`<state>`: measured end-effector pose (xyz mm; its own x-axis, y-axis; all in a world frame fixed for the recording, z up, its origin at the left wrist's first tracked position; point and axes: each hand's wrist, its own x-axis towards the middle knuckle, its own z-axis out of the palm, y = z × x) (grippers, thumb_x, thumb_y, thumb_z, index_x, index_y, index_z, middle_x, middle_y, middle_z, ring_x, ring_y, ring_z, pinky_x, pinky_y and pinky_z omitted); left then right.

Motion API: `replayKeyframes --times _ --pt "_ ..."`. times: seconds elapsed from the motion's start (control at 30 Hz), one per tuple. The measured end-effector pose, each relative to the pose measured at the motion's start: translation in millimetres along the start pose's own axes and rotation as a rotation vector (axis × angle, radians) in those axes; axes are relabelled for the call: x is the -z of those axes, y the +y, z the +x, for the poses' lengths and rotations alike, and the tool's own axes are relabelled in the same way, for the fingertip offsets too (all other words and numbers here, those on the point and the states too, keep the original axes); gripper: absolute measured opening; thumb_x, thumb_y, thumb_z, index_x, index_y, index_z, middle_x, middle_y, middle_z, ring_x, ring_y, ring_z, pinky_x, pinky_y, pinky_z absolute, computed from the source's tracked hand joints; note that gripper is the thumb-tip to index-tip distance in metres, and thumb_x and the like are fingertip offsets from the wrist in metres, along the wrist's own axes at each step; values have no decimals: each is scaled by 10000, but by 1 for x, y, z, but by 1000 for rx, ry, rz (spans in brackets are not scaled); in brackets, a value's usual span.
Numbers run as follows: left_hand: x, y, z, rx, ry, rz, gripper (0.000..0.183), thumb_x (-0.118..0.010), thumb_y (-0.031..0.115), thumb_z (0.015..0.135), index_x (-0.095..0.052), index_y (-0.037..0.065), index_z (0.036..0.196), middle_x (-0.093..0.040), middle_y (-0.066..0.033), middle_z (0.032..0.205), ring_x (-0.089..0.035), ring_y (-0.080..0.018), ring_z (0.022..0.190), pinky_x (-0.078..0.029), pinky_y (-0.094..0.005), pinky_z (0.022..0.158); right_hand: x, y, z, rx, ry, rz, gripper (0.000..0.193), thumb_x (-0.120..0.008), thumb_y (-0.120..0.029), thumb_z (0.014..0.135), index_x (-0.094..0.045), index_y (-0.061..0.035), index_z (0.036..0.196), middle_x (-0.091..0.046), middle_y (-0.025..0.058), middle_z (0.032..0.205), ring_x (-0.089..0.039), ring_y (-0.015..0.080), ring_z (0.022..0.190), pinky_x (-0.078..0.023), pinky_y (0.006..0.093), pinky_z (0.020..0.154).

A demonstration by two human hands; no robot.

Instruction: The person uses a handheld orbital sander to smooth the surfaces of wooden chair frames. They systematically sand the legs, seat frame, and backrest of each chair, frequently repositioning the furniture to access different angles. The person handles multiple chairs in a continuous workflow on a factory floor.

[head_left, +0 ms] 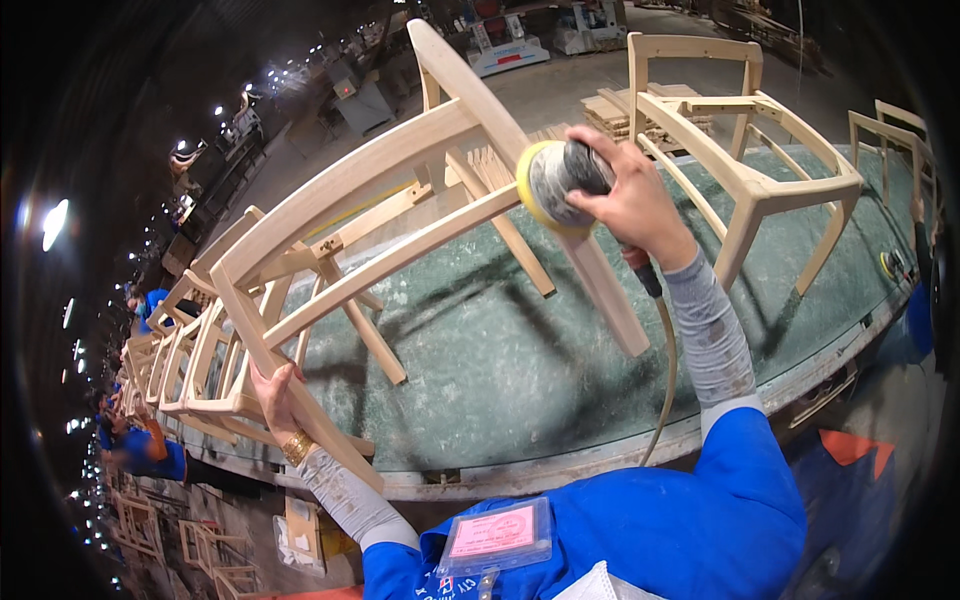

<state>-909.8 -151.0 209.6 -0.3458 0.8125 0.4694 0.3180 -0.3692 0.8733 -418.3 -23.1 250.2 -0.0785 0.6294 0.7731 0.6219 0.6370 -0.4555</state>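
A bare wooden chair frame (350,190) stands tilted on the green worktable (480,400) in front of me. My left hand (277,402) is closed around one of its legs at the lower left. In my right hand (638,195) is a round sander (560,185) with a yellow-edged pad, gripped from above. Its pad rests against the chair's right-hand leg, near where a rail joins it. From the sander a hose (664,380) runs down past my right forearm to the table's near edge.
Another wooden chair frame (745,180) stands on the table to the right, with more frames (890,135) beyond it. Several chair frames (200,360) line the left side, where people in blue work. A second sander (893,264) lies at the far right. Stacked wood (615,115) sits behind the table.
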Motion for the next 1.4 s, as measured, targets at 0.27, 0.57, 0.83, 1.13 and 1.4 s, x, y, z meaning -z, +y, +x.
replayKeyframes --times 0.27,0.57,0.83,1.13,1.4 --pt "1 -3 5 -23 -33 -35 649 -703 233 671 -402 -8 1193 -533 -72 739 -530 -145 552 -436 -239 500 7 13 13 -43 -75 73 618 -744 -190 648 -514 -215 1221 -599 153 922 -578 306 848 -469 380 806" --pt "7 -7 4 -17 -35 -30 668 -702 221 674 -393 -13 1217 -514 -74 802 -525 -143 566 -443 -249 500 6 5 24 73 -70 26 598 -739 -183 651 -513 -190 1204 -584 178 863 -578 323 812 -464 392 783" --pt "10 -12 1 -35 -25 -30 689 -715 202 676 -383 -10 1241 -515 -82 889 -536 -148 575 -447 -251 493 16 3 24 -66 -235 56 613 -717 -68 655 -497 -110 1225 -579 101 1150 -547 214 1089 -407 330 947" --pt "12 -15 -1 -43 -32 -68 683 -693 156 670 -379 -1 1256 -508 -91 954 -533 -146 634 -464 -258 515 15 13 31 -108 -185 193 609 -737 -165 656 -477 -148 1206 -598 120 1046 -590 247 974 -446 342 878" --pt "10 -16 -2 -33 -38 -86 707 -703 179 661 -377 1 1261 -504 -95 966 -533 -143 668 -477 -261 515 6 -12 26 2 -122 -37 630 -737 -142 661 -467 -219 1226 -550 180 988 -577 337 924 -456 405 856"
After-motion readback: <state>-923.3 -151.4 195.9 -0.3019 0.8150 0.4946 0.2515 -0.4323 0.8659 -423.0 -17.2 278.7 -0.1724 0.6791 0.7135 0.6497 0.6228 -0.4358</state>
